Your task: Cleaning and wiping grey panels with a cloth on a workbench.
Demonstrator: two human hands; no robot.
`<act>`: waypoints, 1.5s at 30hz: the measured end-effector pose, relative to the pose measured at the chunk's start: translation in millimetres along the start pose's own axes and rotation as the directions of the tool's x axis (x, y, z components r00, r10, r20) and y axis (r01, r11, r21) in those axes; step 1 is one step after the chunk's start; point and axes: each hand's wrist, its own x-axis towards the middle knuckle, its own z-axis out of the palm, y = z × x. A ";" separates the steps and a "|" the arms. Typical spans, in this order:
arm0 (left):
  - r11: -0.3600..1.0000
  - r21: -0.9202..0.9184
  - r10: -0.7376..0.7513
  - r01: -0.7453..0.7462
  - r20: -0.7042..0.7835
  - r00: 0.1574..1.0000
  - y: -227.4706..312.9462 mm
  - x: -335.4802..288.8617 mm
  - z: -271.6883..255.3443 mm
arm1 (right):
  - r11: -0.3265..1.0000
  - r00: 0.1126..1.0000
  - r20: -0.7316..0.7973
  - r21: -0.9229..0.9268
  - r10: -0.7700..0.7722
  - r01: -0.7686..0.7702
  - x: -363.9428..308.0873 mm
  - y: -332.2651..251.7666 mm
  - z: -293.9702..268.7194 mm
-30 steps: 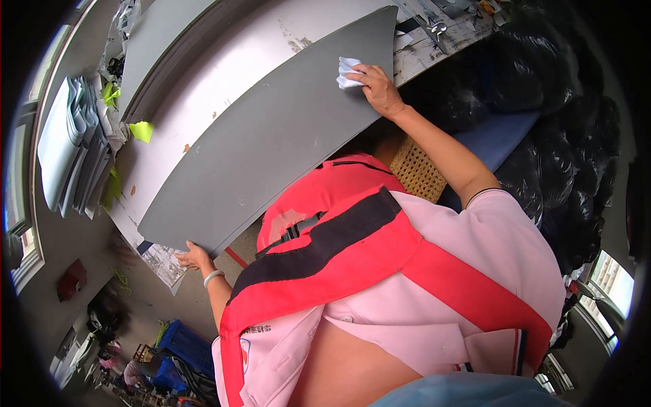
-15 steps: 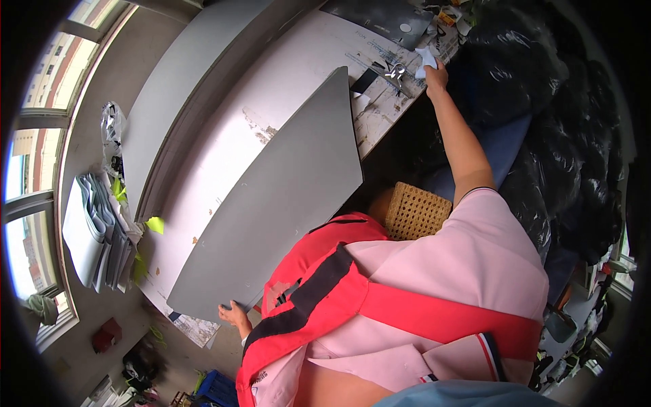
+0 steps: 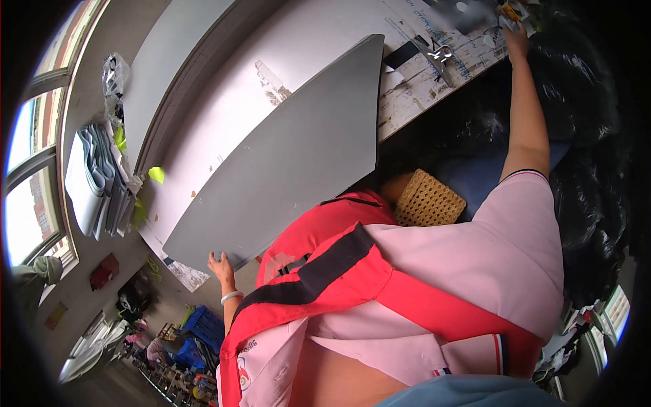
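A large grey curved panel [image 3: 291, 163] lies on the worktable [image 3: 224, 102], its near edge against my red apron. My left hand [image 3: 222, 268] is at the panel's lower left corner, fingers apart and touching its edge, gripping nothing. My right arm stretches to the table's far right end. There my right hand [image 3: 518, 42] is closed on a small pale piece of paper or cloth [image 3: 506, 23], partly hidden by the fingers. Beside it lie a yellow-orange item [image 3: 510, 11] and dark sheet material [image 3: 461, 13].
A metal clip-like tool [image 3: 439, 57] and a black rectangle [image 3: 401, 54] lie beyond the panel. Another grey curved sheet [image 3: 159, 74] stands along the table's far side. A woven cane seat [image 3: 430, 198] is near my body; black plastic bags [image 3: 576, 102] fill the right. Folded grey sheets [image 3: 102, 183] hang left.
My right hand has reached farther out and to the right with the pale piece. The left hand stays at the panel's corner, its fingers lifted a little more. The view has shifted.
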 end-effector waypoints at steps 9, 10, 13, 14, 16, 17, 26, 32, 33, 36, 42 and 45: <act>0.970 -0.182 -0.191 0.161 -0.162 0.968 -31.0 11.6 2.2 | 0.869 0.783 0.618 0.425 -0.072 -0.256 -323.9 -96.9 76.0; 0.959 -0.223 -0.217 0.173 -0.188 0.958 -29.9 13.6 3.1 | 0.879 0.737 0.676 0.357 -0.009 -0.316 -347.3 -100.8 73.7; 0.911 -0.303 -0.357 0.279 -0.244 0.902 -52.1 28.9 2.8 | 0.857 0.680 0.730 0.300 0.076 -0.418 -385.4 -116.8 82.7; 0.888 -0.331 -0.411 0.319 -0.260 0.874 -60.9 32.5 5.7 | 0.889 0.697 0.714 0.273 0.069 -0.367 -388.7 -118.9 89.4; 0.827 -0.423 -0.497 0.370 -0.244 0.833 -76.0 47.2 10.2 | 0.887 0.697 0.716 0.296 0.039 -0.354 -384.8 -118.8 102.7; 0.767 -0.493 -0.573 0.411 -0.237 0.785 -96.0 42.9 10.2 | 0.881 0.657 0.754 0.292 0.027 -0.372 -390.7 -133.8 107.2; 0.575 -0.778 -0.403 0.252 -0.002 0.915 -155.4 70.4 18.6 | 0.870 0.618 0.732 0.072 0.286 -0.488 -384.7 -155.1 124.1; -0.006 -0.909 -0.158 0.417 0.413 0.897 -139.2 78.6 -17.3 | 0.913 0.491 0.868 0.136 0.077 -0.384 -380.6 -158.4 96.9; 0.101 -0.931 -0.141 0.350 0.335 0.932 -135.8 77.6 -23.2 | 0.922 0.480 0.875 0.137 0.058 -0.362 -382.1 -163.2 89.9; 0.431 -0.893 -0.077 0.130 0.107 0.991 -113.6 71.2 -45.2 | 0.997 0.353 0.933 0.081 -0.068 -0.021 -381.1 -175.9 66.3; 0.480 -0.863 -0.222 0.158 0.054 0.974 -89.1 77.1 -23.9 | 0.888 0.142 0.946 0.211 -0.291 0.409 -387.8 -192.1 43.6; -0.015 -0.946 0.047 0.324 0.323 0.945 -120.6 86.2 -11.1 | 0.981 0.268 0.948 0.140 -0.171 0.131 -399.3 -207.9 49.8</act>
